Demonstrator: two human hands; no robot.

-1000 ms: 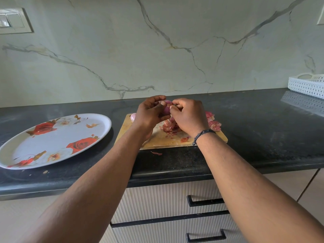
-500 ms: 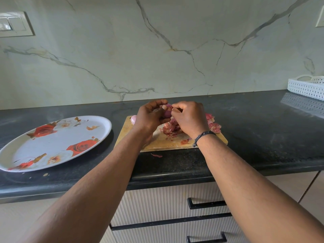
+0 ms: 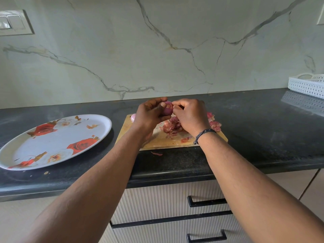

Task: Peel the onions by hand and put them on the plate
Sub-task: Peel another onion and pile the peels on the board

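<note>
My left hand point(image 3: 150, 114) holds a small purple onion point(image 3: 167, 109) above the wooden cutting board point(image 3: 163, 139). My right hand point(image 3: 190, 116) pinches the skin at the onion's top right side. A pile of pink peels point(image 3: 172, 126) lies on the board under my hands, with more peels point(image 3: 214, 124) at its right edge. Another pale onion point(image 3: 133, 117) peeks out at the board's back left corner, mostly hidden by my left hand. The oval white plate point(image 3: 26, 149) with red roses lies to the left on the counter and carries no onions.
The black counter point(image 3: 263, 130) runs across the view with drawers below. One loose peel point(image 3: 157, 153) lies on the counter in front of the board. A white perforated basket point(image 3: 306, 85) stands at the far right against the marble wall.
Both hands stay on the onion above the board. The onion has turned a little in my left hand, showing more of its purple side, and my right fingers have shifted at its top.
</note>
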